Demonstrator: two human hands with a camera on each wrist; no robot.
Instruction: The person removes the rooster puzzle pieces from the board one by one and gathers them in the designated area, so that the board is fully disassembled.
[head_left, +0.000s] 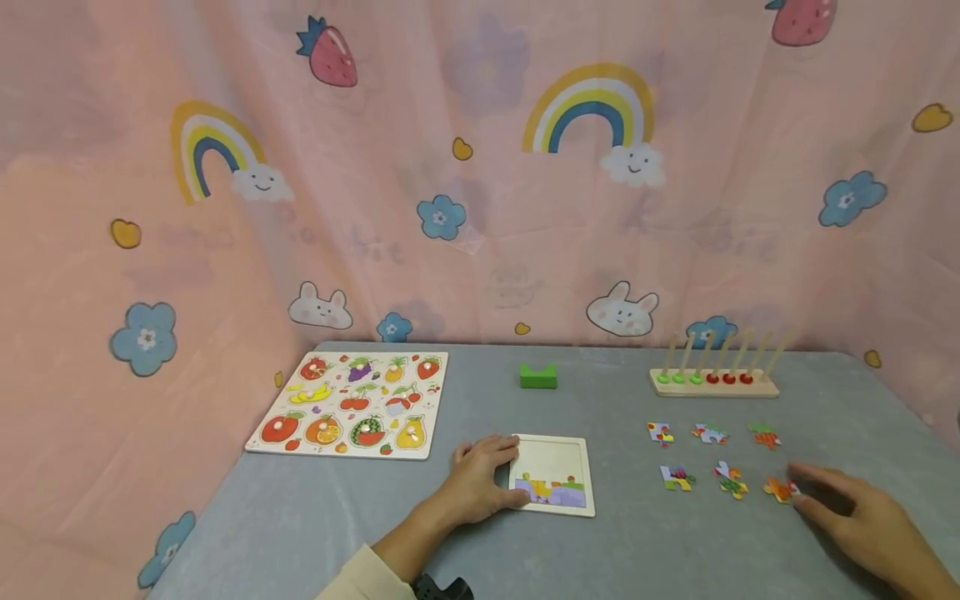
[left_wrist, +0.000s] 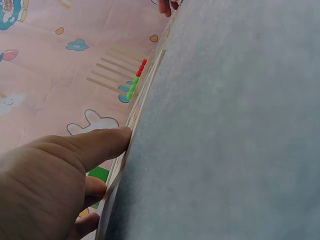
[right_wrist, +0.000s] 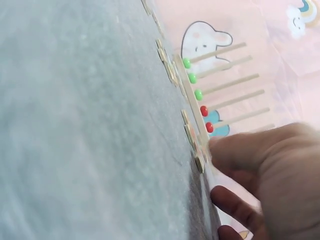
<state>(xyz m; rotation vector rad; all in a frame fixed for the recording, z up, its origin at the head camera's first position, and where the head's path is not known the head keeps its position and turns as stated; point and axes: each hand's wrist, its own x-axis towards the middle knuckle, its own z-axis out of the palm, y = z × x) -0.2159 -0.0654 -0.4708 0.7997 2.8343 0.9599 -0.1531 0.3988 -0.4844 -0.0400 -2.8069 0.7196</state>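
A sleeve (head_left: 366,577) is cropped by the head view's bottom edge, the right hand (left_wrist: 166,7) to fingers at the left-wrist view's top.

The left hand (head_left: 480,482) covers part of the tray's (head_left: 589,475) rim; puzzle pieces (right_wrist: 199,164), nearly edge-on in the right-wrist view, hide their pictures.

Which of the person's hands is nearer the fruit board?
Left. The left hand touches the puzzle tray, just right of the fruit board; the right hand is much farther right, beside an orange puzzle piece.

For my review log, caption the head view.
Left hand on a partly filled puzzle tray, right hand at an orange puzzle piece, bead rack behind.
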